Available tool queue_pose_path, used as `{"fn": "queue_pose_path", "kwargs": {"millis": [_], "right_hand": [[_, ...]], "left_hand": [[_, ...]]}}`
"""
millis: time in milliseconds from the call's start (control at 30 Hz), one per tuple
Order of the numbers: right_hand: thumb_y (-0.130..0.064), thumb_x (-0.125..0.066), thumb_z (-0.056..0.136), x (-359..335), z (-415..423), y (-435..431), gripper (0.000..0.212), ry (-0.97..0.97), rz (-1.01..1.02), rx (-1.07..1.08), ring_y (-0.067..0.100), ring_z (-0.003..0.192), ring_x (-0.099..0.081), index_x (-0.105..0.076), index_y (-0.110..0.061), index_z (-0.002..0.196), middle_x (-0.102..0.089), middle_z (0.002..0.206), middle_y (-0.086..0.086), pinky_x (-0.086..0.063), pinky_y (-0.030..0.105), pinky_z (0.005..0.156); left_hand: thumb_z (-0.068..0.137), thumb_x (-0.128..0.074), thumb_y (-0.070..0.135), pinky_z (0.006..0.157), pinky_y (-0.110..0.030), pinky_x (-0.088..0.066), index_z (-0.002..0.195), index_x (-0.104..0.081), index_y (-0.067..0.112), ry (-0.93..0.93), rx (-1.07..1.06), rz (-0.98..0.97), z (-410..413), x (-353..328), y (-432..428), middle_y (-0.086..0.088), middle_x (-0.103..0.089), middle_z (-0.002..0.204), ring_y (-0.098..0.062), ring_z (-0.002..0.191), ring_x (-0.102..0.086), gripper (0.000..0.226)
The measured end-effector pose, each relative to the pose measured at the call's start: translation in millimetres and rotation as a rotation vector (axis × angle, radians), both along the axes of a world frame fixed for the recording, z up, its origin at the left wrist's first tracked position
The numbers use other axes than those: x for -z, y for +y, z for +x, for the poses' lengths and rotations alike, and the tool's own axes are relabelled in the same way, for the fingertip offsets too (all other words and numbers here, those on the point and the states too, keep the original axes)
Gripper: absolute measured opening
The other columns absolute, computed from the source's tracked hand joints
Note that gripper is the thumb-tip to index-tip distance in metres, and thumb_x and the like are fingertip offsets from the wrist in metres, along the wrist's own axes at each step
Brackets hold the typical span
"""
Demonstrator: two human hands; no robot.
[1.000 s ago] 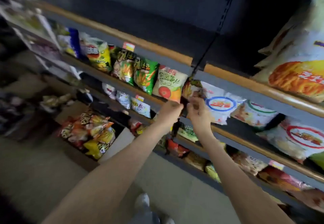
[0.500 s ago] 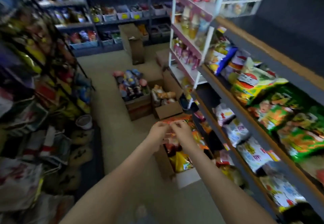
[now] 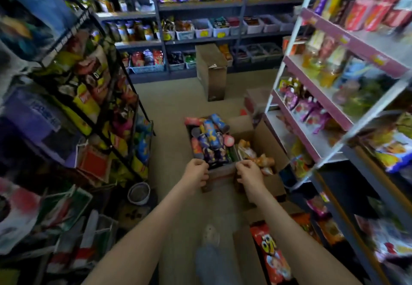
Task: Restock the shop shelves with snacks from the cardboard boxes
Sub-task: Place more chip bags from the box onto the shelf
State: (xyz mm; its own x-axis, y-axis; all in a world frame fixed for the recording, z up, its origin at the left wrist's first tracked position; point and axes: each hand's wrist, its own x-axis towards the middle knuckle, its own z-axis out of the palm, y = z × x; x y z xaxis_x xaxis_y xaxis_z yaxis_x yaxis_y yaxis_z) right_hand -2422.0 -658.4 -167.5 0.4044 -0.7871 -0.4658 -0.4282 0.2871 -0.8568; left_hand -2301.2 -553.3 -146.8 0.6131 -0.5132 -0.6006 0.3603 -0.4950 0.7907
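Left hand (image 3: 196,172) and right hand (image 3: 248,172) curl at the near rim of the box (image 3: 221,179), probably to shift it closer to the shelves; an actual grip cannot be told.

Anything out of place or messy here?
Nothing plainly spilled or damaged, but snack tubes lie jumbled at mixed angles in the open cardboard box on the aisle floor, some poking over its rim.
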Motion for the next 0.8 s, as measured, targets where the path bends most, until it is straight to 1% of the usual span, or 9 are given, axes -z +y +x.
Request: {"fn": "queue_pose_path", "kwargs": {"millis": [133,200,267,433,500,567,600,700,800], "right_hand": [[-0.025,-0.058,0.094,21.3,105.1,-81.8,0.014,0.026,-0.037,0.009,0.02,0.09,-0.056,-0.06,-0.014,0.103,-0.062,0.102,0.008,-0.05,0.022,0.081],[-0.029,-0.059,0.092,28.8,150.3,-120.1,0.013,0.046,0.027,0.019,0.027,0.095,-0.058,-0.058,-0.017,0.097,-0.061,0.108,0.012,-0.051,0.039,0.091],[-0.035,-0.062,0.089,37.3,187.7,-155.4,0.016,0.077,0.06,0.035,0.03,0.097,-0.06,-0.058,-0.02,0.091,-0.063,0.107,0.012,-0.051,0.049,0.089],[-0.024,-0.057,0.096,28.8,260.6,-235.0,0.019,0.135,0.117,0.12,0.015,0.076,-0.054,-0.052,-0.012,0.11,-0.056,0.093,0.003,-0.053,0.034,0.073],[-0.021,-0.056,0.097,34.8,281.2,-270.6,0.018,0.139,0.097,0.164,0.014,0.072,-0.051,-0.052,-0.01,0.11,-0.054,0.093,0.005,-0.046,0.024,0.057],[-0.025,-0.057,0.096,45.2,299.8,-305.4,0.025,0.16,0.065,0.208,0.019,0.087,-0.054,-0.054,-0.009,0.114,-0.056,0.103,0.006,-0.043,0.027,0.068],[-0.027,-0.058,0.095,50.6,309.1,-322.4,0.025,0.169,0.056,0.248,0.021,0.096,-0.054,-0.055,-0.01,0.114,-0.057,0.11,0.007,-0.042,0.029,0.075],[-0.028,-0.059,0.095,68.2,335.3,-365.7,0.022,0.225,0.092,0.377,0.02,0.1,-0.054,-0.055,-0.014,0.111,-0.057,0.113,0.007,-0.043,0.03,0.077],[-0.026,-0.054,0.098,83.0,359.9,-394.1,0.025,0.246,0.181,0.455,0.014,0.086,-0.05,-0.05,-0.01,0.117,-0.053,0.109,0.006,-0.04,0.022,0.062]], "left_hand": [[0.098,-0.043,0.007,0.046,-0.022,-0.038,0.082,-0.044,0.017,-0.047,-0.027,0.015,105.4,10.6,-77.2,-0.004,-0.049,0.072,-0.014,0.057,-0.048,0.019],[0.097,-0.046,0.003,0.045,-0.023,-0.041,0.076,-0.042,0.018,-0.078,-0.036,0.037,155.0,13.0,-113.1,-0.005,-0.05,0.071,-0.014,0.056,-0.048,0.026],[0.095,-0.046,0.003,0.046,-0.023,-0.038,0.086,-0.047,0.013,-0.109,0.019,0.071,198.8,15.4,-144.9,-0.005,-0.05,0.072,-0.014,0.057,-0.046,0.014],[0.093,-0.052,0.008,0.043,-0.02,-0.037,0.103,-0.054,0.005,-0.109,0.141,0.085,301.0,31.7,-236.6,-0.011,-0.055,0.076,-0.011,0.052,-0.049,0.011],[0.086,-0.059,0.025,0.056,-0.027,-0.052,0.102,-0.058,0.015,-0.103,0.208,0.134,339.9,61.7,-283.3,-0.016,-0.064,0.088,-0.023,0.066,-0.062,0.019],[0.073,-0.063,0.035,0.088,-0.047,-0.053,0.095,-0.058,0.021,-0.12,0.298,0.193,374.4,92.0,-331.2,-0.025,-0.065,0.107,-0.039,0.098,-0.064,0.027],[0.071,-0.063,0.031,0.093,-0.049,-0.049,0.096,-0.058,0.02,-0.127,0.362,0.206,387.3,96.5,-354.0,-0.027,-0.064,0.109,-0.041,0.105,-0.061,0.028],[0.069,-0.058,0.029,0.092,-0.047,-0.053,0.102,-0.058,0.017,-0.055,0.497,0.197,417.6,87.9,-413.4,-0.016,-0.067,0.108,-0.036,0.103,-0.065,0.036],[0.08,-0.055,0.027,0.092,-0.048,-0.054,0.127,-0.051,0.005,0.056,0.569,0.2,452.2,100.7,-458.9,-0.022,-0.062,0.124,-0.04,0.107,-0.063,0.052]]}}
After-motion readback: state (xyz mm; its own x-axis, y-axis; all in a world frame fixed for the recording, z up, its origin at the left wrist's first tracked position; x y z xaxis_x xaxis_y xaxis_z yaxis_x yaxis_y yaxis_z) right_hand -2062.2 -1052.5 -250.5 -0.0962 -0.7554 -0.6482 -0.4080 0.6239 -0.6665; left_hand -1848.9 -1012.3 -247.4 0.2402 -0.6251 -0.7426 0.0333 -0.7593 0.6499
